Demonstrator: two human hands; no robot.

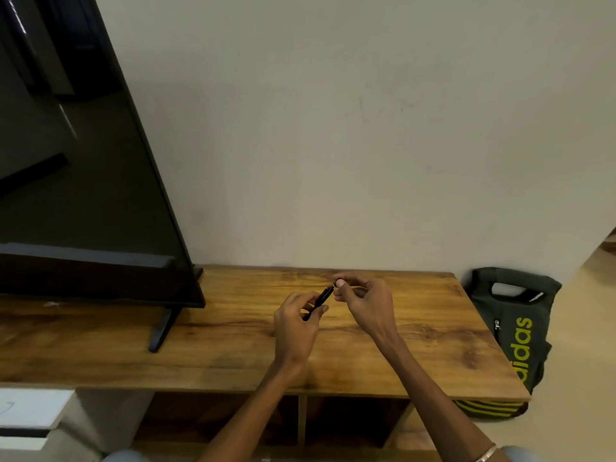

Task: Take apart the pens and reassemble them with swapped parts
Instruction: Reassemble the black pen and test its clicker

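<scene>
Above wooden table [233,345], left hand [295,323] and right hand [361,300] grip black pen [321,298].

The table [233,345] is wood with a strong grain and a smooth, low sheen. The television [83,161] screen is glossy black. At far right, the bag [515,328] is matt dark cloth. The pen [321,297] looks black, slightly shiny.

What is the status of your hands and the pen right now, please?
Left hand grips black pen barrel. Right hand fingers pinch its upper end. Both above wooden table; nothing in the way.
</scene>
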